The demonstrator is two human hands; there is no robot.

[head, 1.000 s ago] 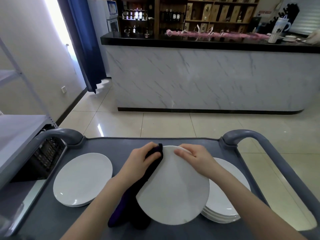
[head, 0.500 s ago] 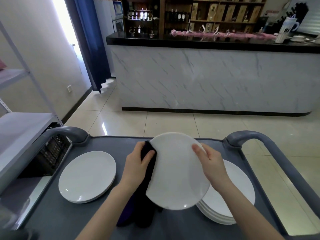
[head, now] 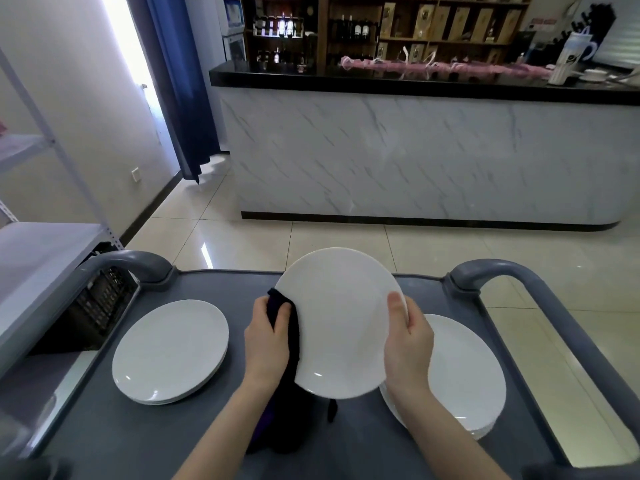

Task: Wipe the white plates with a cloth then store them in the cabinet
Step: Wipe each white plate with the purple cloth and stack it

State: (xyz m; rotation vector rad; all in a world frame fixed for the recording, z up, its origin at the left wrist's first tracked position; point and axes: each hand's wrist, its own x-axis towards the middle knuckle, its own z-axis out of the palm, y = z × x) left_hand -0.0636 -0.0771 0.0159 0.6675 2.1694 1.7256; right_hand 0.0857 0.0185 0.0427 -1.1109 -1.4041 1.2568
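I hold a white plate tilted up above the grey cart. My right hand grips its right rim, thumb on the face. My left hand holds a dark cloth against the plate's left edge; the cloth hangs down behind and below the plate. A small stack of white plates lies on the cart's left side. A taller stack of white plates lies on the right, partly hidden by my right hand and the held plate.
The cart has curved grey handles at the far left and far right. A metal shelf unit stands close on the left. Beyond the tiled floor is a marble-fronted bar counter with a black top.
The held plate has risen and tipped more upright. My right hand slid from its top edge down to the right rim. My left hand with the cloth shifted lower along the left edge.
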